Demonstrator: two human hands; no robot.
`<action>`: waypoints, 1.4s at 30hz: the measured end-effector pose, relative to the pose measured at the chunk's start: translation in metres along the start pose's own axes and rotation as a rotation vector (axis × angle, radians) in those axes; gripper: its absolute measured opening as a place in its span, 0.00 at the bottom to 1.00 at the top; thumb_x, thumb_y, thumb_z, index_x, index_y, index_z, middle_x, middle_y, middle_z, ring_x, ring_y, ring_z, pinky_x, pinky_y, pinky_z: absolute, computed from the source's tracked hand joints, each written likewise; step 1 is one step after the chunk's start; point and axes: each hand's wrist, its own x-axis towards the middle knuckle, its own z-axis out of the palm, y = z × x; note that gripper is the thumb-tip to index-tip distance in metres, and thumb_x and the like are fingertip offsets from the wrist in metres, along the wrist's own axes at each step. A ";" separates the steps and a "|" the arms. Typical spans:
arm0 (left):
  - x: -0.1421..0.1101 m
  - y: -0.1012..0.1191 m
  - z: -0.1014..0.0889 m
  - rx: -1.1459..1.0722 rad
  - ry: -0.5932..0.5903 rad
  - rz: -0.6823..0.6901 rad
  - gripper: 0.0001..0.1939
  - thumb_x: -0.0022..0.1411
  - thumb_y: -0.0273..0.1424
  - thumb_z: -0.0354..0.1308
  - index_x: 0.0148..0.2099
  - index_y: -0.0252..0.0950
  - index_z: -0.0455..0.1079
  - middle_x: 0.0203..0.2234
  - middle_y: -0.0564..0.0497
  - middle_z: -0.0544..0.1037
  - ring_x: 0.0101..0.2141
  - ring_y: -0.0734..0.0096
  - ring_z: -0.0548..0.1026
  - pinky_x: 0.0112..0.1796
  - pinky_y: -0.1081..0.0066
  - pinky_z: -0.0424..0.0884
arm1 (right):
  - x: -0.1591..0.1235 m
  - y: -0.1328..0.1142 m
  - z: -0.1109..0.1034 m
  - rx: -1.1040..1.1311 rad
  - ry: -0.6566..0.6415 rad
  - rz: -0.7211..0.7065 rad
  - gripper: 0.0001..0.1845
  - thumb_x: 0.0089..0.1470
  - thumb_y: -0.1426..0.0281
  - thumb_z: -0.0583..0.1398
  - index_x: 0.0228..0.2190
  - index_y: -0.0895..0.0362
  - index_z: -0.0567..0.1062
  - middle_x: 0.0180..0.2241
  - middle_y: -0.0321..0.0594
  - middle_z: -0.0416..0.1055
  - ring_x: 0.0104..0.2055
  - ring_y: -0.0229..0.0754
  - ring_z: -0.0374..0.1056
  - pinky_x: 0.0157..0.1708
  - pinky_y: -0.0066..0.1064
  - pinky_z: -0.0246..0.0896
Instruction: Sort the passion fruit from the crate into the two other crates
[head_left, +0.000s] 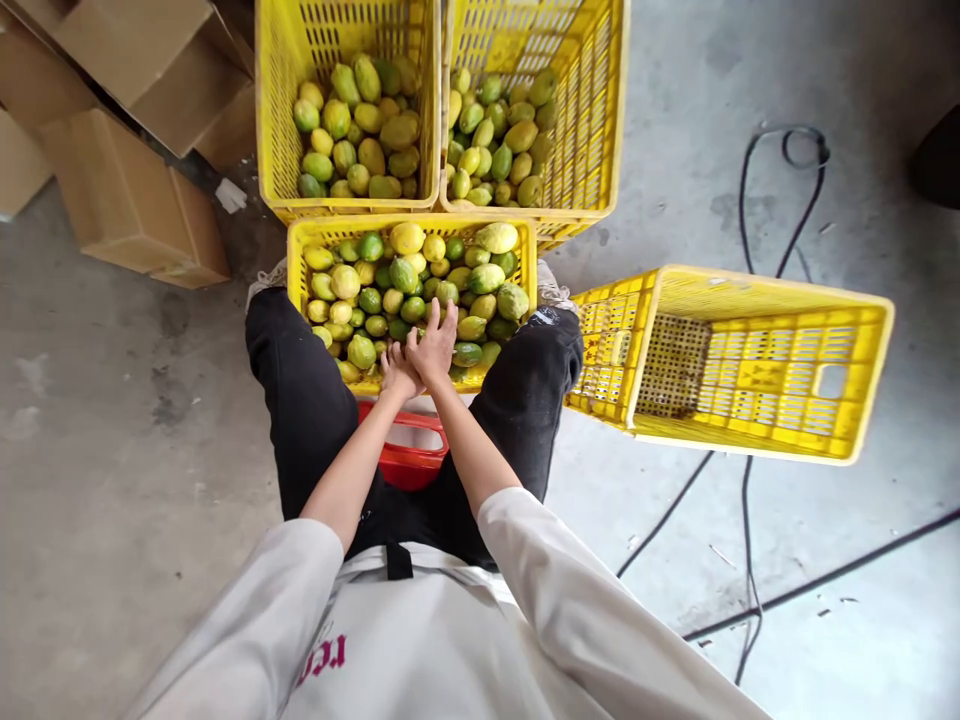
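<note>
Between my knees stands a full yellow crate (298, 290) of lemons (345, 282), some yellow and some green. My right hand (435, 345) lies over the fruit at the near edge, fingers stretched out and apart, with nothing seen in its grasp. Right beside it, my left hand (400, 372) rests on the near rim with its fingers pointing into the lemons. The two hands touch or overlap at the thumbs. Fruit directly under the palms is hidden.
Two more yellow crates (444, 100) with lemons stand beyond. To the right, another yellow crate (757, 450) lies tipped. Cardboard boxes (135, 190) are at upper left, black cables (750, 560) cross the floor at right, and a red stool (409, 465) is beneath me.
</note>
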 end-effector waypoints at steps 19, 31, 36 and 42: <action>-0.002 0.014 -0.018 0.037 0.099 -0.082 0.18 0.75 0.31 0.54 0.62 0.31 0.72 0.62 0.28 0.74 0.65 0.41 0.73 0.71 0.44 0.58 | 0.094 0.012 -0.018 -0.247 -0.122 -0.052 0.27 0.63 0.77 0.61 0.62 0.63 0.74 0.65 0.64 0.66 0.69 0.66 0.56 0.69 0.61 0.57; 0.000 0.012 -0.014 0.043 0.007 -0.083 0.18 0.80 0.35 0.50 0.60 0.30 0.74 0.58 0.30 0.77 0.60 0.43 0.77 0.63 0.54 0.68 | 0.178 -0.004 -0.076 -0.270 0.180 -0.027 0.26 0.79 0.68 0.43 0.51 0.62 0.79 0.53 0.56 0.73 0.57 0.54 0.73 0.62 0.50 0.68; 0.000 0.013 -0.013 0.037 -0.015 -0.078 0.16 0.79 0.34 0.53 0.61 0.31 0.73 0.60 0.30 0.75 0.56 0.43 0.80 0.61 0.53 0.71 | 0.227 0.037 -0.107 -0.396 0.107 -0.002 0.30 0.78 0.49 0.50 0.49 0.61 0.78 0.53 0.58 0.75 0.60 0.62 0.73 0.58 0.60 0.71; 0.001 0.012 -0.012 0.023 -0.031 -0.082 0.16 0.79 0.32 0.53 0.62 0.30 0.72 0.61 0.29 0.73 0.57 0.42 0.80 0.60 0.55 0.73 | 0.232 0.059 -0.104 -0.331 0.111 0.039 0.22 0.71 0.52 0.62 0.51 0.59 0.78 0.55 0.55 0.74 0.60 0.60 0.75 0.61 0.60 0.70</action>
